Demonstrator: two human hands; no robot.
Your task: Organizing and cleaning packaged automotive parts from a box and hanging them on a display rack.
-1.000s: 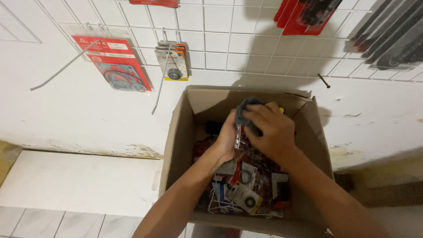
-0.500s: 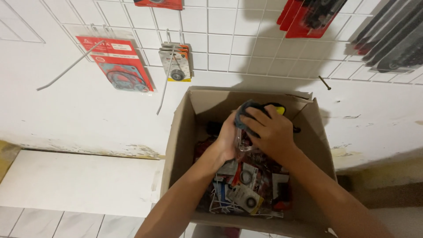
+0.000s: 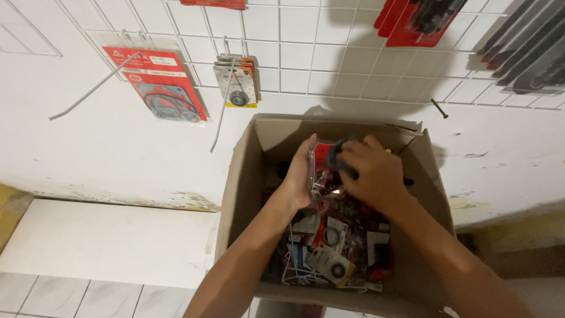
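White wall, scuffed and peeling low down, with a white wire grid panel fixed across its upper part. Hanging from the grid: a red-and-clear gasket pack, a small carded bearing pack, red packs at top right, dark packs at far right. Pale tiled floor at lower left.

Cardboard box stands open against the wall, flaps up, below the grid. Inside: a loose heap of small packaged parts in clear bags and cards, red, white and black, filling the lower half of the box.

Both forearms enter from the bottom edge and converge over the box's middle.
- Left hand: palm turned toward the right, fingers upright and curled, thumb side toward the camera. It grips a clear plastic packet with red print, held upright above the heap.
- Right hand: back of hand toward the camera, knuckles up, fingers bent down and closed around a dark rounded part at the packet's top right edge. Cannot tell whether this part belongs to the packet.

Hands touch or nearly touch across the packet. Packet sits in the box's upper half, near the back wall, clear of the heap below it.
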